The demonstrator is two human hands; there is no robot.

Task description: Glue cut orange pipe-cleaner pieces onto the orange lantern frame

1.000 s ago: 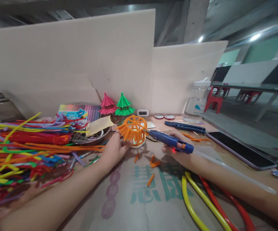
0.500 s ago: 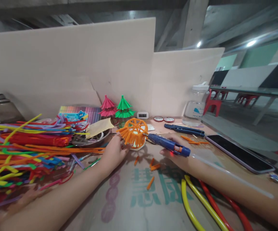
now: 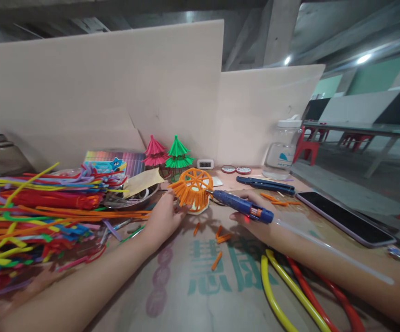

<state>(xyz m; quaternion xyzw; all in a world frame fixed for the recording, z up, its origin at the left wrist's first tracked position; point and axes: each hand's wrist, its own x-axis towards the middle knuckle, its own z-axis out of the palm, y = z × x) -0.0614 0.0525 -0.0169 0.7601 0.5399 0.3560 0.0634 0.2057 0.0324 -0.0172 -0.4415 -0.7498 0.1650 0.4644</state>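
Note:
My left hand (image 3: 167, 214) has its fingers closed on the lower left side of an orange pipe-cleaner roof (image 3: 193, 189), a round spoked frame with a fringe of short pieces along its front. In my right hand (image 3: 250, 223) is a blue hot glue gun (image 3: 243, 206), a clear glue stick (image 3: 331, 249) trailing from its back and a small red light glowing. The nozzle touches or nearly touches the roof's right edge; I cannot tell which. Several short orange pieces (image 3: 217, 260) lie in front on the cardboard.
Coloured pipe cleaners (image 3: 41, 216) heap up at left. Behind stand a pink (image 3: 155, 152) and a green pagoda-like model (image 3: 177, 154). To the right are blue cutting pliers (image 3: 265, 185), a phone (image 3: 345, 219) and a water bottle (image 3: 281, 150). Yellow and red handles (image 3: 290, 290) lie near my right forearm.
The view has shifted very slightly. Both hands, the orange roof and the glue gun stay almost where they were.

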